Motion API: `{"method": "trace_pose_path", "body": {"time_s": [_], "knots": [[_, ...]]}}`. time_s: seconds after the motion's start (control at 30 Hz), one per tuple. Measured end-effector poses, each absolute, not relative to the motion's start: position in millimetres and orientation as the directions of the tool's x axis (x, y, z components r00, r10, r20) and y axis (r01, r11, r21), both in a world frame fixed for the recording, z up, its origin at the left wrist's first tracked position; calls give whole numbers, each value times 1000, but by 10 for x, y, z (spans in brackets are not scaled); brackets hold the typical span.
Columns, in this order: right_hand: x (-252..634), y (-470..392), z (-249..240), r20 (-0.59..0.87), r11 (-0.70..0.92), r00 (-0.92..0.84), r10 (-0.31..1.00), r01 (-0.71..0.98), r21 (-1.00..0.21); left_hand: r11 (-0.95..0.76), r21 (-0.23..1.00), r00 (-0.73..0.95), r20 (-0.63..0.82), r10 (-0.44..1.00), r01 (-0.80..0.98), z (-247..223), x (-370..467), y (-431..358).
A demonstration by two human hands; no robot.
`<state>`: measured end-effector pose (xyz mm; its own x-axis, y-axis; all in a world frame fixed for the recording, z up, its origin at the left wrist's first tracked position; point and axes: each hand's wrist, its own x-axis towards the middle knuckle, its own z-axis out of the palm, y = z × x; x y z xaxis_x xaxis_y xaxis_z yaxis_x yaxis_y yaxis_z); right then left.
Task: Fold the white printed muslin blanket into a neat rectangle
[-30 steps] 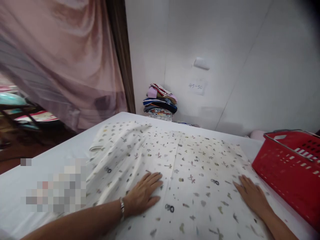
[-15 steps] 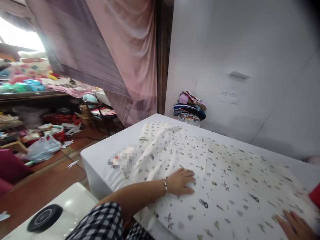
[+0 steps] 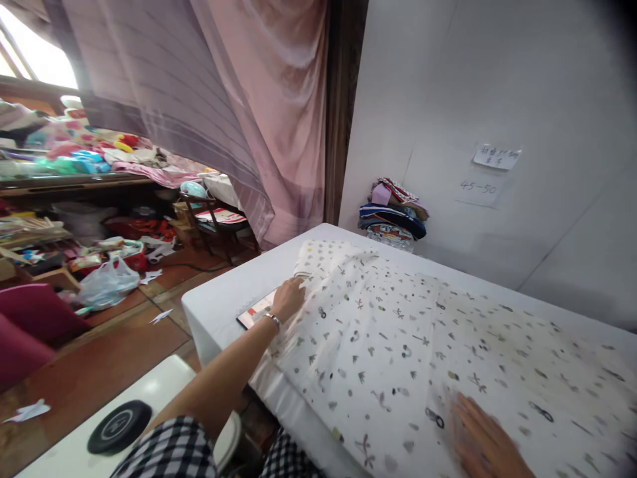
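Note:
A white cloth (image 3: pixel 398 338) printed with small leaves, scissors-like shapes and other motifs lies spread over the white-covered table (image 3: pixel 223 285). My left hand (image 3: pixel 288 300) is at the cloth's left edge, fingers curled onto it, just below a folded end (image 3: pixel 321 255). Beside that wrist, partly covered by the arm, lies a flat dark-edged thing (image 3: pixel 253 311) like a phone or tablet. Nearer to me, my right hand (image 3: pixel 488 435) rests on the cloth, fingers stretched out and slightly blurred, holding nothing.
A stack of folded fabrics (image 3: pixel 393 211) stands behind the table against the white wall (image 3: pixel 448 99), which bears handwritten papers (image 3: pixel 495 158). At lower left is a white surface with a black round knob (image 3: pixel 119 427). A plastic bag (image 3: pixel 109 282) and scraps lie on the tiled floor.
My left hand has moved from the middle of the cloth to its left edge. My right hand has shifted left across the cloth. The view has turned slightly left.

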<state>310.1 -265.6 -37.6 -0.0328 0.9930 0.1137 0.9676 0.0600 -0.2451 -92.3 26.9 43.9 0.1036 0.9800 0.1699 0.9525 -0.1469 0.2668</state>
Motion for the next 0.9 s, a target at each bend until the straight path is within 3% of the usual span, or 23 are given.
{"method": "trace_pose_path", "body": {"time_s": [0.13,0.27,0.6,0.9], "knots": [[2504,-2361,-143,70,199,-187,980,949,-243,-80,221,70,56,996,972,428,-906,489],[2164,-2200,-215,75,315,-306,949,927,-201,-68,204,67,13,998,977,370,-769,601],[2107,-2213,-486,140,312,-292,946,939,-148,-81,228,88,-23,996,970,400,-630,733],[2117,-2255,-513,310,347,-289,906,926,-149,-63,205,32,152,988,977,662,-812,657]]}}
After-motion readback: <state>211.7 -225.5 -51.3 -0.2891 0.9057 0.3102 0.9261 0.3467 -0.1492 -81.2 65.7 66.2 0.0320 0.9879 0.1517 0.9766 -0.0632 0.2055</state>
